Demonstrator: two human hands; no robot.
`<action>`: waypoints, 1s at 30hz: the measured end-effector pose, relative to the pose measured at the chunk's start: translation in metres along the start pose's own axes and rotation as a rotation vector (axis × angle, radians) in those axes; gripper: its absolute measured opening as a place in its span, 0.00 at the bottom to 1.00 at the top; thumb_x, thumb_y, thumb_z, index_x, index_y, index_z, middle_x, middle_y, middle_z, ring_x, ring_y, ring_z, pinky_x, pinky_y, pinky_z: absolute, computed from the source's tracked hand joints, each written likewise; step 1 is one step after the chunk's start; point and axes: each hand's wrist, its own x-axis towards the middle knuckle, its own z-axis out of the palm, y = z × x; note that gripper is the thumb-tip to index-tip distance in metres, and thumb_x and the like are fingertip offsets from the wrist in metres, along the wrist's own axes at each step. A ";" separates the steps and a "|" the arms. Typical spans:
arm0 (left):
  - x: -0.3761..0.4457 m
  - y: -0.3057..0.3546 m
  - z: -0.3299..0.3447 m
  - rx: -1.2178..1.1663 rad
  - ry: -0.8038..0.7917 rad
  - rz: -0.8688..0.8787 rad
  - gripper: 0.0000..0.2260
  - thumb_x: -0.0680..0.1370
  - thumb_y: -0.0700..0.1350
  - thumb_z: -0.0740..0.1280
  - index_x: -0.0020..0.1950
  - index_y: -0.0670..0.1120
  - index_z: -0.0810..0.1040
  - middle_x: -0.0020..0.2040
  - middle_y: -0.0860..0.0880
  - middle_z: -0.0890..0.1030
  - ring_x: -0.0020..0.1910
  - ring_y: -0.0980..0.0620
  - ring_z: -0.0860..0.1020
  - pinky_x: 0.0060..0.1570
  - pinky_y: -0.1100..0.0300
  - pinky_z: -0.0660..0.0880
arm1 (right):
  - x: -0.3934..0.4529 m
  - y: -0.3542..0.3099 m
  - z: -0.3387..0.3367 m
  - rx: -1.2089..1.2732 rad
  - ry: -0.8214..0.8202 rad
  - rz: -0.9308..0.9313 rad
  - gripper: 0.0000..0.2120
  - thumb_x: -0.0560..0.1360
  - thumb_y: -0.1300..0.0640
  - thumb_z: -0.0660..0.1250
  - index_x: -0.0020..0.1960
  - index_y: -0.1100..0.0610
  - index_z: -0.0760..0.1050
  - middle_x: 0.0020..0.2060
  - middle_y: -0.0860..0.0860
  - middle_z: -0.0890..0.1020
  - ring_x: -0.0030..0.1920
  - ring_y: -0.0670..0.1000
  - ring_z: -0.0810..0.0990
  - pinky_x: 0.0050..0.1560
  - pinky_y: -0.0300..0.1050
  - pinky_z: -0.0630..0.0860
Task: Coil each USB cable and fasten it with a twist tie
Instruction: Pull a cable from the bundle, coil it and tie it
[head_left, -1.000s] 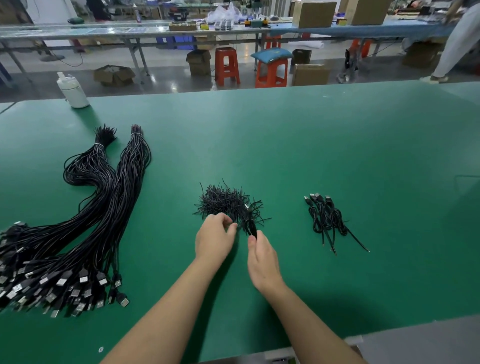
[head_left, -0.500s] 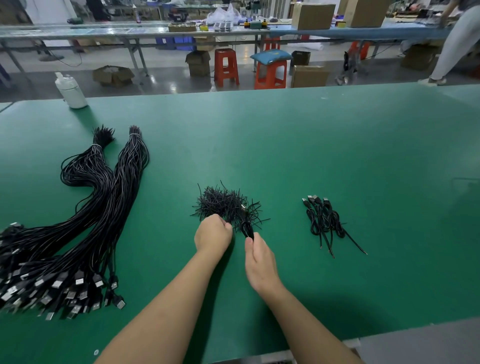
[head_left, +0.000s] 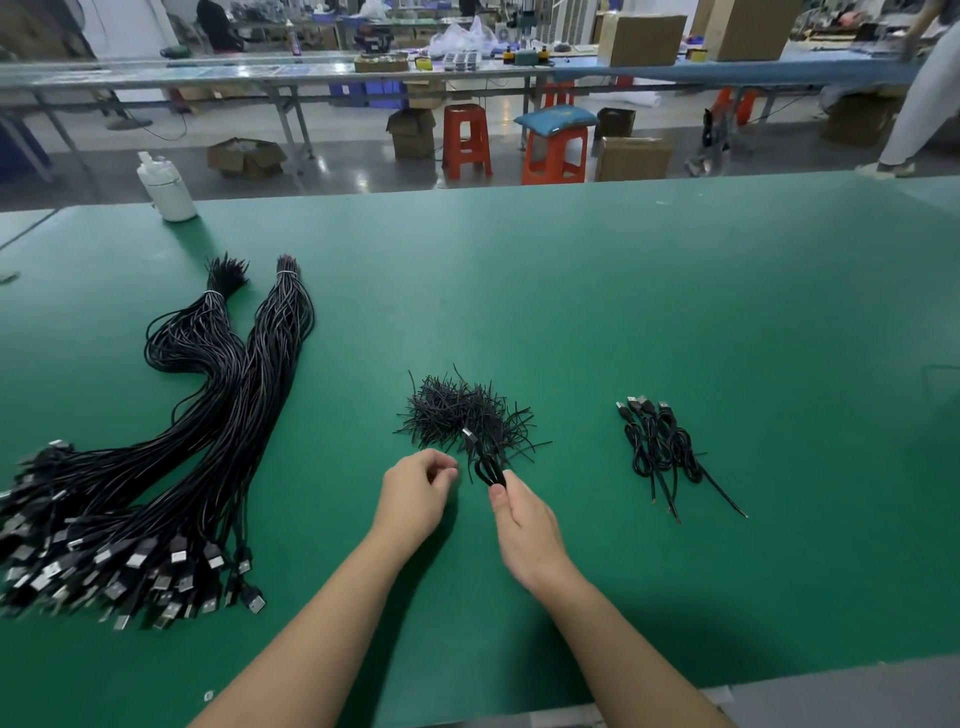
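Note:
My right hand (head_left: 524, 525) grips a coiled black USB cable (head_left: 488, 467), whose loop and plug stick out past the fingertips over the near edge of the twist tie pile (head_left: 457, 410). My left hand (head_left: 415, 493) lies just left of it with curled fingers. Its thumb and fingertips pinch a thin black twist tie (head_left: 470, 470) at the pile's near edge. To the right lie three coiled cables (head_left: 660, 447) side by side. Two big tied bundles of straight black USB cables (head_left: 208, 441) stretch across the left of the green table (head_left: 675, 312).
A white bottle (head_left: 166, 189) stands at the far left edge of the table. Beyond the table are orange stools (head_left: 553, 153), cardboard boxes and long workbenches. A person (head_left: 919, 93) stands at the far right.
My left hand has drawn back a little from the tie pile toward me. My right hand has kept its hold on the coiled cable, almost in place.

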 end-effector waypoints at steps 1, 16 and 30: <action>-0.004 0.002 0.001 -0.013 -0.017 0.036 0.04 0.78 0.43 0.69 0.47 0.51 0.82 0.41 0.56 0.81 0.39 0.60 0.76 0.41 0.69 0.70 | 0.000 0.000 0.000 -0.003 -0.009 -0.002 0.15 0.85 0.47 0.50 0.59 0.53 0.71 0.52 0.46 0.78 0.55 0.52 0.76 0.55 0.48 0.71; -0.022 0.012 0.001 0.074 -0.095 0.273 0.07 0.78 0.43 0.68 0.42 0.53 0.78 0.39 0.57 0.78 0.39 0.59 0.74 0.40 0.70 0.66 | 0.004 -0.004 -0.004 0.098 -0.010 0.046 0.12 0.84 0.50 0.54 0.53 0.57 0.71 0.45 0.52 0.81 0.48 0.57 0.77 0.53 0.56 0.74; -0.038 0.011 -0.014 0.710 0.227 1.079 0.09 0.75 0.36 0.59 0.46 0.42 0.80 0.56 0.40 0.80 0.59 0.40 0.79 0.55 0.50 0.74 | 0.005 -0.006 -0.006 0.305 -0.040 0.112 0.19 0.84 0.51 0.56 0.34 0.38 0.68 0.28 0.39 0.74 0.34 0.49 0.69 0.43 0.52 0.68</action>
